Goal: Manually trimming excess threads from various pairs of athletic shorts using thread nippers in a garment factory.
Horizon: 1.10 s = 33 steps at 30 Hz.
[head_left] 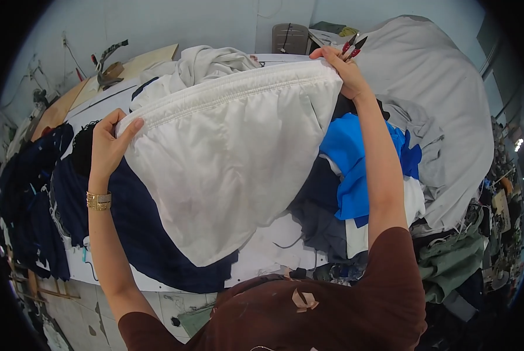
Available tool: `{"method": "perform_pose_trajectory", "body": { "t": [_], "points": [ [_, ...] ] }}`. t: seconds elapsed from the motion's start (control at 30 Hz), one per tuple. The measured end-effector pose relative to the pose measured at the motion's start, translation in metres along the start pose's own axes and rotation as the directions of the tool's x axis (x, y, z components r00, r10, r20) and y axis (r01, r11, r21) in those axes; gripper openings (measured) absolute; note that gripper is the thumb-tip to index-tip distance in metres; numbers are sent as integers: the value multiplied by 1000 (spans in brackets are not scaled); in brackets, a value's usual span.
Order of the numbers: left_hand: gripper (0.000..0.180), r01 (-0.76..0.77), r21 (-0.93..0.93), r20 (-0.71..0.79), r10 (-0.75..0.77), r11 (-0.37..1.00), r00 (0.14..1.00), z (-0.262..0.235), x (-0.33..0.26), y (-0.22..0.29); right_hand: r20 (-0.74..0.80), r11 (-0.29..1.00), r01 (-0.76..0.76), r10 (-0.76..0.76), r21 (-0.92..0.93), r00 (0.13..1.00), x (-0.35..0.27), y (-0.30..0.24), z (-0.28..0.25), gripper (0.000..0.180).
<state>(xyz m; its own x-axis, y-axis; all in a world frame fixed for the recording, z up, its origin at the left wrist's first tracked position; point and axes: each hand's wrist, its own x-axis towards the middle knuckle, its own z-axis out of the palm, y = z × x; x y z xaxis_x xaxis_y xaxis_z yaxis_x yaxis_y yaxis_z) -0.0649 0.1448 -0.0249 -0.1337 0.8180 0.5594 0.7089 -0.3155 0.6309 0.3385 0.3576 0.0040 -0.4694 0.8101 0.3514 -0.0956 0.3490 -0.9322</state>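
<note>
White shorts with a gathered elastic waistband hang stretched wide between my two hands, above a white table. At the left end of the waistband, my left hand pinches the cloth with the thumb on top. My right hand grips the other end, higher up and farther off. Small red-handled thread snips with dark points stick up out of that same hand. The lower part of the shorts droops toward my body, over dark navy cloth.
Navy cloth lies left on the table, pale grey cloth behind. Bright blue garments and dark grey pieces are heaped at right. A large grey-covered mound rises far right. Beyond the table stands a brown chair.
</note>
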Motion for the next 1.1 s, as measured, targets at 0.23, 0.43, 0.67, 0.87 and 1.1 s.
{"method": "perform_pose_trajectory", "body": {
  "t": [0.23, 0.43, 0.67, 0.87, 1.1],
  "points": [
    [37, -59, 191, -63, 72, 980, 995, -4, 1, 2, -20, 996, -53, 52, -75, 998, 2, -6, 9, 27],
    [37, -155, 378, -119, 215, 912, 969, -5, 1, 3, 92, 960, 100, -79, -260, 993, 10, 5, -1, 27],
    [36, -183, 690, -60, 307, 700, 950, -10, -3, -2, 80, 912, 161, -141, -378, 987, 5, -5, 14, 31],
    [37, -195, 822, -65, 428, 535, 901, -11, -5, 2, 53, 796, 160, -160, -584, 986, 6, -16, 18, 31],
    [36, -81, 907, -123, 444, 413, 887, -27, -41, 29, 60, 757, 286, -311, -588, 948, -6, -34, 53, 26]
  ]
}}
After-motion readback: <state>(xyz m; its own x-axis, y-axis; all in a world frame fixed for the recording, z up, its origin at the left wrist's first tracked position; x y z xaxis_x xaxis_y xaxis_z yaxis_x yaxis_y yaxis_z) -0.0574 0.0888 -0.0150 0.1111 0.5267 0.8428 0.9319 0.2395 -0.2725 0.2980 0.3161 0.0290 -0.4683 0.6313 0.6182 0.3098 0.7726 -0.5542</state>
